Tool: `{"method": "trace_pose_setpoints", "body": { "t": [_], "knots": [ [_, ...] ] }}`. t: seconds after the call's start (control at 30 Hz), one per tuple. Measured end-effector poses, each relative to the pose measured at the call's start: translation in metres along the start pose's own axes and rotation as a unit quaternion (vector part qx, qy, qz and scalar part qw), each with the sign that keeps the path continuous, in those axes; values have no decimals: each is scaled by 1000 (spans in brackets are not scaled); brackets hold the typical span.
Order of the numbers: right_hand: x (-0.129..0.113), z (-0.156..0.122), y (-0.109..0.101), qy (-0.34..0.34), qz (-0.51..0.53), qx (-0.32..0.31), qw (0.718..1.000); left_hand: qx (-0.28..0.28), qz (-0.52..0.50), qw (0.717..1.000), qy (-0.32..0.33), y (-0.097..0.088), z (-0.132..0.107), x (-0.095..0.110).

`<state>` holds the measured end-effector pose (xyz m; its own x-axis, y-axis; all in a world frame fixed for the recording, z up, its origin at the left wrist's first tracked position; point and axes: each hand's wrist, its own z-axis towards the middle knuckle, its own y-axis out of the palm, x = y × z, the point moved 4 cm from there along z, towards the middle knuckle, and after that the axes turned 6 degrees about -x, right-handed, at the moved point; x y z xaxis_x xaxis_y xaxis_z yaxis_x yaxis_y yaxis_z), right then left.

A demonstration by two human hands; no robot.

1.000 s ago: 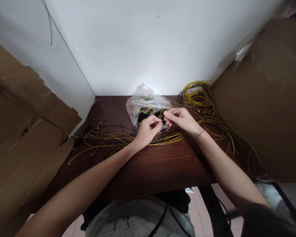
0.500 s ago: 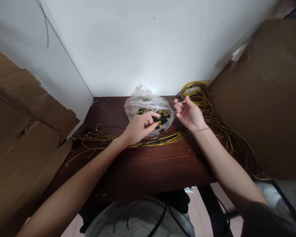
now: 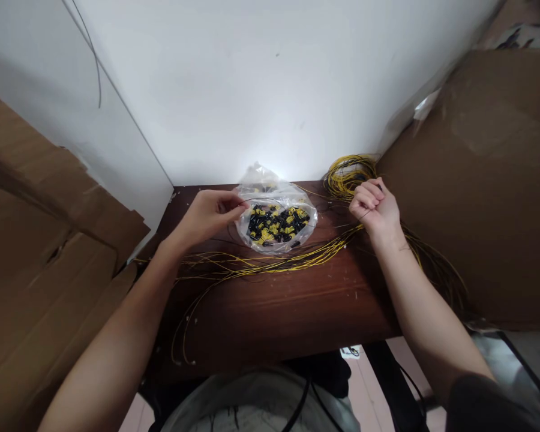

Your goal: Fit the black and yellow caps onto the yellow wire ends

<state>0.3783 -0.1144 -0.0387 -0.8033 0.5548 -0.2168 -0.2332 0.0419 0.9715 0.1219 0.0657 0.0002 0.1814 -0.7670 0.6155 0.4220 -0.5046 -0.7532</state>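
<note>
My left hand (image 3: 207,219) is at the left side of a clear plastic bag (image 3: 312,207), thumb and forefinger pinched on the end of a thin dark wire (image 3: 265,198) that arcs over the bag. Inside the open bag lie many small black and yellow plastic pieces (image 3: 276,227). To the right of it, my right hand (image 3: 377,210) is closed with curled fingers. A small black piece (image 3: 380,188) shows between its thumb and forefinger, partly hidden. A bundle of yellow and black wires (image 3: 292,262) runs across the table in front of the bag.
A coil of yellow and black wire (image 3: 342,174) lies behind my right hand. Cardboard stands at the left (image 3: 49,240) and right (image 3: 477,198) of the dark wooden table (image 3: 288,318). A white panel (image 3: 270,90) rises at the back.
My left hand has moved left, out from over the bag, and now pinches a thin wire. My right hand has shifted right and its fingers have curled in more.
</note>
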Motion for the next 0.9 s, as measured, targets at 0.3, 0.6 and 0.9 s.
{"method": "trace_pose_setpoints", "body": {
  "t": [0.3,0.6,0.9],
  "knots": [
    [-20,2,-12,-65,-45,96,992,-209,-214,940,-166,-17,-18,-20],
    [6,4,-6,57,-238,138,960,-257,-300,911,-121,18,-11,-13],
    [4,8,-9,-92,-486,107,862,-330,-152,925,110,49,-12,34]
  ]
}}
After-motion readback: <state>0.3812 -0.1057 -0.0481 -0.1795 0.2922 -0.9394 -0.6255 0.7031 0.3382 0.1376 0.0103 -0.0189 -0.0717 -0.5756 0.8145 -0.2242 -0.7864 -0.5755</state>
